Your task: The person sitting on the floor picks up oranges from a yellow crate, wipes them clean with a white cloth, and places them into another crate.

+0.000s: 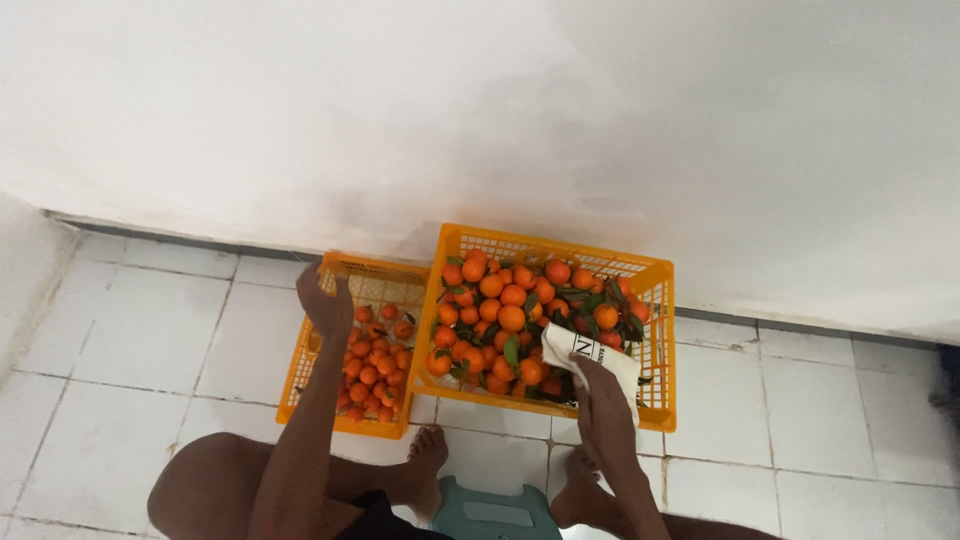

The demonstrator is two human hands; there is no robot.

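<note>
While squatting mid-frame over two orange crates.
Left hand (325, 300) loosely curled, empty, above half-filled small crate (300, 385); right hand (603, 385) pinching white paper (585, 355) in heaped large crate (655, 405).

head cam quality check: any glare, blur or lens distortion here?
Head view: soft, even light with no hard glare; the white wall is bright and nearly featureless. The wall base and tile lines bow, so wide-angle distortion. Oranges in the large crate look sharp; left hand and right hand show slight softness. The far right edge falls dark.
</note>
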